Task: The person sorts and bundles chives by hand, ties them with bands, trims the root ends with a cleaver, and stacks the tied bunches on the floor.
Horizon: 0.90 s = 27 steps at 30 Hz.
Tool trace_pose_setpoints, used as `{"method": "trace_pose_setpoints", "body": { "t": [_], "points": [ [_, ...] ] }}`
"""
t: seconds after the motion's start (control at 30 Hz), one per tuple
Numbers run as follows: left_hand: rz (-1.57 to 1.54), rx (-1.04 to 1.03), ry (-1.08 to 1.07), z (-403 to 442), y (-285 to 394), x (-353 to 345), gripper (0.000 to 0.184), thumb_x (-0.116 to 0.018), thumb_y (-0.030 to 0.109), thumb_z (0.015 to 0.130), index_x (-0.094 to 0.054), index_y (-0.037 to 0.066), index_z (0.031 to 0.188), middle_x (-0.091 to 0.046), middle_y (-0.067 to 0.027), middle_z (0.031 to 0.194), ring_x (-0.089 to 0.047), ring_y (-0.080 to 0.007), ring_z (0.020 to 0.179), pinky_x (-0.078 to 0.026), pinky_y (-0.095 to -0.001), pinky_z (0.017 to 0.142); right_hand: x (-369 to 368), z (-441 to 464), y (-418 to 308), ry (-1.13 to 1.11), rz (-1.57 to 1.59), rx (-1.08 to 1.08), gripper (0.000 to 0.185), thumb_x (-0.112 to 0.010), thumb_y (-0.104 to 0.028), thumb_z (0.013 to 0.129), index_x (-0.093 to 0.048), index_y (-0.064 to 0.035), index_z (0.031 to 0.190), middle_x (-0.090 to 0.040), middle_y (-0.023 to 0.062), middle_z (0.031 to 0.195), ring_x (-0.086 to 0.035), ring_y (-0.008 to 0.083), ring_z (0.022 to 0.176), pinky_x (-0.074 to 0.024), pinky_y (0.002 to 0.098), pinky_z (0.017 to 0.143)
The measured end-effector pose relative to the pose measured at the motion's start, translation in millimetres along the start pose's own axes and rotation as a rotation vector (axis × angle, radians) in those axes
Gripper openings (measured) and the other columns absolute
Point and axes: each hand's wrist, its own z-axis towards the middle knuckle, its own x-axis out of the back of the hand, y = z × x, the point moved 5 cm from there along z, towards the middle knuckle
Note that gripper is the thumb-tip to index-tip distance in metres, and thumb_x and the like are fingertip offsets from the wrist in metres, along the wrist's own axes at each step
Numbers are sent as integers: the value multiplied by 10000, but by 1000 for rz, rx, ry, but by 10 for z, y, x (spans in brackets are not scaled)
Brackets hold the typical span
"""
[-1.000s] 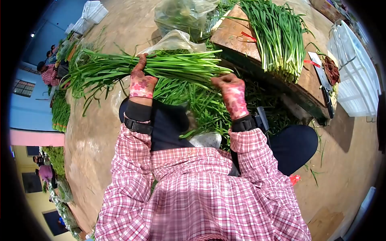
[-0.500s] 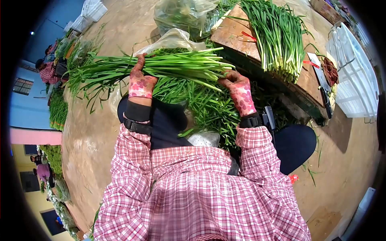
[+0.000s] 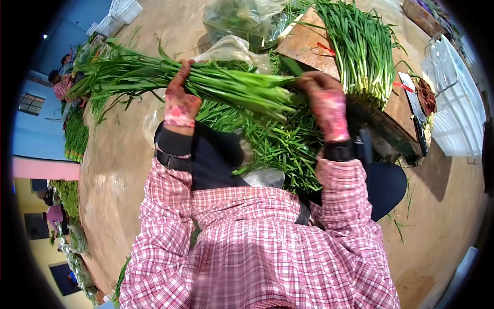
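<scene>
A bundle of long green stalks [image 3: 226, 85] lies across my left hand [image 3: 181, 98], whose fingers are wrapped round its middle. The leafy ends point left and the cut ends point right. Just right of the cut ends is my right hand [image 3: 324, 100], fingers bent together and blurred, with a green blade at the fingertips that seems pinched. Loose green leaves [image 3: 288, 149] are heaped below the bundle. On a wooden board [image 3: 309, 46] at the upper right rests a thick bunch of green stalks with pale ends [image 3: 363, 56].
A knife [image 3: 411, 103] and a brown cloth [image 3: 426, 97] lie at the board's right end. White plastic crates [image 3: 453, 103] stand on the far right. A clear plastic bag [image 3: 244, 23] sits beyond the bundle. Other people [image 3: 55, 216] are at the far left.
My right hand has moved right and slightly up, away from the cut ends, with a green blade now at its fingers. The bundle in my left hand has tilted, cut ends lower.
</scene>
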Motion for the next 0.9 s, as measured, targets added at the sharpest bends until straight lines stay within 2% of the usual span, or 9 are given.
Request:
{"method": "trace_pose_setpoints", "body": {
  "t": [0.07, 0.1, 0.17, 0.37, 0.47, 0.57, 0.67, 0.8, 0.9],
  "points": [
    [-31, -30, 92, 156, 133, 273, 291, -639, 221, 930, -604, 5, 1120, -651, -102, 1055, -616, -228, 1002, -500, -370, 912, 506, -28, 206, 141, -347, -108, 213, -686, -199, 849, -713, -15, 954, -703, 89, 763, -649, 165, 710, -501, 303, 650],
    [59, -122, 67, 292, 203, 495, 273, -702, 204, 872, -635, 26, 1069, -663, -129, 1078, -623, -287, 1017, -482, -475, 939, 786, -18, 651, 148, -675, -140, 338, -665, -326, 848, -711, -12, 962, -715, 156, 839, -680, 271, 745, -524, 379, 687],
    [-86, -89, 211, 215, 255, 398, 296, -650, 264, 916, -612, 46, 1112, -648, -119, 1088, -608, -278, 1030, -486, -483, 917, 1076, -172, 1297, -31, -1178, -361, 527, -643, -442, 835, -657, -13, 1141, -674, 218, 1055, -660, 366, 947, -520, 435, 835],
    [-142, -44, 189, 161, 116, 261, 303, -650, 283, 915, -619, 52, 1109, -654, -104, 1084, -606, -284, 1032, -469, -495, 937, -191, -445, 514, -367, 190, -444, 480, -661, -336, 892, -611, -2, 1233, -677, 73, 1138, -624, 175, 1023, -471, 302, 888],
    [-181, -30, 222, 57, 43, 107, 300, -661, 270, 909, -630, 42, 1101, -653, -100, 1089, -599, -273, 1047, -458, -487, 960, -499, -485, 604, -124, 641, -529, 341, -640, -139, 858, -651, -14, 1175, -690, 55, 1070, -619, 120, 907, -470, 251, 797],
    [-171, -38, 213, 66, 83, 182, 279, -647, 252, 919, -633, 38, 1098, -651, -103, 1103, -598, -268, 1064, -447, -482, 986, -423, -443, 739, -40, 397, -489, 204, -642, -67, 814, -718, 19, 982, -714, 46, 914, -612, 88, 775, -471, 222, 726],
    [-177, -98, 129, 108, 162, 313, 287, -630, 251, 932, -620, 34, 1120, -650, -114, 1123, -595, -259, 1085, -442, -461, 1004, 38, -369, 1114, 109, 278, -439, 198, -685, -78, 807, -735, -30, 992, -715, 16, 880, -588, 90, 685, -442, 201, 633],
    [-172, -102, 87, 72, 161, 218, 316, -639, 275, 924, -615, 21, 1111, -653, -119, 1114, -595, -260, 1083, -447, -435, 995, -327, -494, 527, -282, 176, -540, 316, -624, -300, 905, -701, -65, 1101, -674, 21, 1126, -590, 128, 1042, -461, 304, 860],
    [-120, -50, 86, 8, 79, 55, 325, -651, 285, 915, -619, 21, 1102, -654, -117, 1108, -595, -260, 1073, -448, -441, 989, -565, -492, 364, -418, 157, -400, 259, -687, -171, 847, -708, -18, 1054, -702, 45, 1017, -633, 138, 914, -470, 245, 824]
  ]
}}
